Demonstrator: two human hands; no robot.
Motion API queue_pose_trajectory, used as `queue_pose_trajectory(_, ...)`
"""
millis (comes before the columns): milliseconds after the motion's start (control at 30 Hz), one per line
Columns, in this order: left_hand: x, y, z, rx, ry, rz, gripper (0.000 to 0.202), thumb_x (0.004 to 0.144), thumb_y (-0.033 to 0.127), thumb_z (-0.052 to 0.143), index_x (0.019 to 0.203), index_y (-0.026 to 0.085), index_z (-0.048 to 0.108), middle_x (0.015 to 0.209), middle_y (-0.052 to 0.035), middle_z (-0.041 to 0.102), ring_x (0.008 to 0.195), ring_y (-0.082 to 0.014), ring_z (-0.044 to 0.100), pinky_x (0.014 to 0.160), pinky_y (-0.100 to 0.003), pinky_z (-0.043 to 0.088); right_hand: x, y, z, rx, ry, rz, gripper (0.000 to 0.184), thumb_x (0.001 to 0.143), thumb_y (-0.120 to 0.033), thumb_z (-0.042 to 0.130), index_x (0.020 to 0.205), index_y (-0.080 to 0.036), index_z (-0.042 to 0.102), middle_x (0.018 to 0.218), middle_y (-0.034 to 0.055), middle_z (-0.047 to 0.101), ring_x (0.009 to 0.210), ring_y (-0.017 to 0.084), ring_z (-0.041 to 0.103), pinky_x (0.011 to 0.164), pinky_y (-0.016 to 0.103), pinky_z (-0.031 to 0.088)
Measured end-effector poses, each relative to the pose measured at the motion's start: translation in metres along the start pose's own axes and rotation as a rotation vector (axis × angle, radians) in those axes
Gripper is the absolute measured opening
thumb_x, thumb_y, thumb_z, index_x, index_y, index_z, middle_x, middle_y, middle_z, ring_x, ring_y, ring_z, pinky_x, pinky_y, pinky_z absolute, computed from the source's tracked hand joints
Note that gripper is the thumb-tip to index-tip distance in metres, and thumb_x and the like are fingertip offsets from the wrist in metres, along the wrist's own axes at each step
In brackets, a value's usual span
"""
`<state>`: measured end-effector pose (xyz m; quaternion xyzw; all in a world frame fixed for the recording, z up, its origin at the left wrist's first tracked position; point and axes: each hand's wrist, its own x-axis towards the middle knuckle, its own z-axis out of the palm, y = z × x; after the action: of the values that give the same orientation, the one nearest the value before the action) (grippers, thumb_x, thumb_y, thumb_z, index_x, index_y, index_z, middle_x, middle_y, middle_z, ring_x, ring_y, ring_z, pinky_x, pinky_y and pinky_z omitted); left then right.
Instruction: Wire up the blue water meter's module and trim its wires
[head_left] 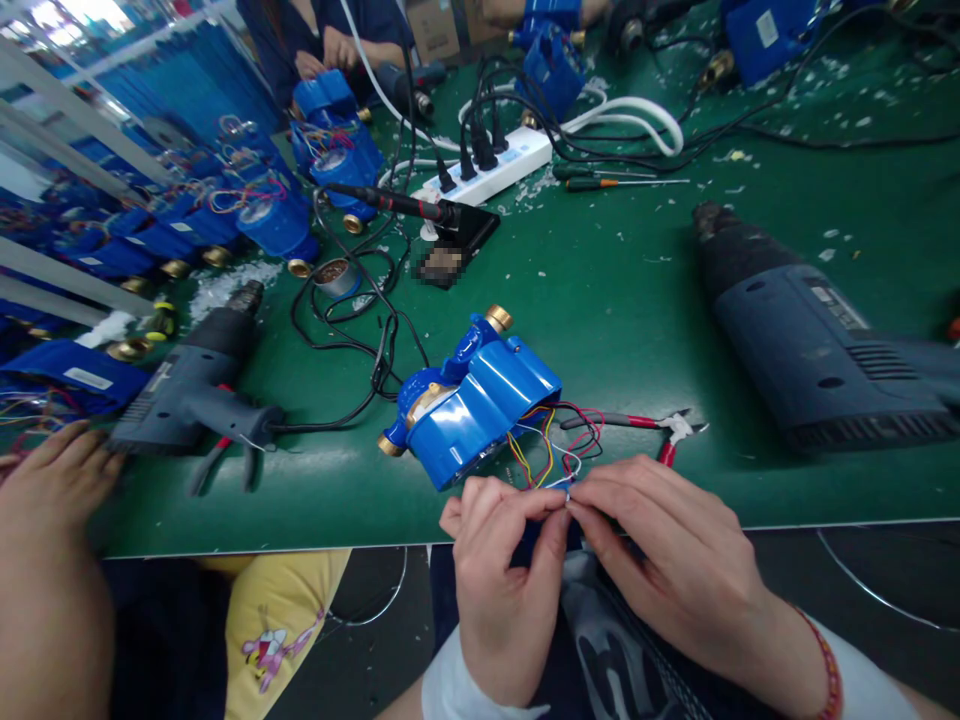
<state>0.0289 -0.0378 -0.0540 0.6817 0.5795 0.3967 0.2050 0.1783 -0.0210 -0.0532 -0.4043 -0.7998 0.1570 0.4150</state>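
Note:
At the table's front edge my left hand (504,570) pinches a thin white wire (553,484) between thumb and forefinger. My right hand (667,560) meets it fingertip to fingertip, pinching the same wire's end. Just beyond them lies a blue water meter (480,400) on its side, with brass threaded ends. From its housing come loose red, yellow, white and black wires (536,455) that run toward my fingers. The exact tip between my fingers is too small to make out. Right of the wires rest red-handled cutting pliers (671,428), touched by neither hand.
A large heat gun (817,340) lies at right, another heat gun (199,380) at left, its cord trailing. Behind are a soldering iron (390,203), a power strip (495,168), screwdrivers (600,184) and more blue meters (274,220). A co-worker's hand (64,475) is at far left.

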Motion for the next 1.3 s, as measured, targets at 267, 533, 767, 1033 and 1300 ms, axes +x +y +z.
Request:
queue_pose_trajectory(267, 0.002, 0.003, 0.004, 0.004, -0.019, 0.035, 0.017, 0.079, 0.005, 0.069, 0.085, 0.021, 0.07, 0.067, 0.0045, 0.057, 0.069, -0.014, 0.051, 0.067, -0.03, 0.03, -0.008, 0.004, 0.0, -0.173, -0.028, -0.082, 0.007, 0.091, -0.003, 0.055, 0.095, -0.006, 0.06, 0.086, 0.0094, 0.062, 0.078, 0.019, 0.056, 0.071, 0.034, 0.048)
queue_pose_trajectory(533, 0.003, 0.003, 0.006, -0.027, -0.028, -0.006, 0.013, 0.078, 0.005, 0.07, 0.08, 0.018, 0.071, 0.066, 0.0034, 0.059, 0.067, -0.0142, 0.052, 0.067, -0.031, 0.031, -0.006, 0.011, 0.007, -0.066, 0.035, -0.019, 0.011, 0.088, 0.001, 0.054, 0.088, -0.01, 0.057, 0.077, 0.0066, 0.059, 0.072, 0.016, 0.053, 0.064, 0.03, 0.046)
queue_pose_trajectory(767, 0.004, 0.004, 0.006, -0.046, -0.024, -0.024, 0.015, 0.077, 0.005, 0.07, 0.08, 0.02, 0.071, 0.066, 0.0037, 0.06, 0.067, -0.0141, 0.052, 0.068, -0.031, 0.033, -0.004, 0.011, 0.004, 0.056, 0.05, 0.033, 0.011, 0.089, -0.001, 0.054, 0.087, -0.012, 0.055, 0.077, 0.0035, 0.058, 0.074, 0.013, 0.053, 0.068, 0.025, 0.045)
queue_pose_trajectory(1033, 0.003, 0.003, 0.007, -0.02, -0.025, 0.003, 0.015, 0.078, 0.005, 0.069, 0.082, 0.019, 0.072, 0.066, 0.0035, 0.058, 0.067, -0.0139, 0.052, 0.067, -0.03, 0.032, -0.01, 0.013, -0.006, -0.081, -0.056, -0.091, 0.01, 0.091, -0.002, 0.055, 0.098, -0.008, 0.058, 0.087, 0.0077, 0.063, 0.078, 0.017, 0.056, 0.072, 0.032, 0.047)
queue_pose_trajectory(1300, 0.004, 0.002, 0.006, -0.026, -0.042, 0.022, 0.013, 0.079, 0.006, 0.068, 0.081, 0.018, 0.072, 0.065, 0.0023, 0.057, 0.068, -0.0143, 0.051, 0.065, -0.031, 0.031, -0.009, 0.012, 0.002, -0.089, 0.004, -0.101, 0.012, 0.087, 0.003, 0.055, 0.091, -0.008, 0.058, 0.08, 0.0073, 0.06, 0.072, 0.016, 0.052, 0.066, 0.032, 0.045)
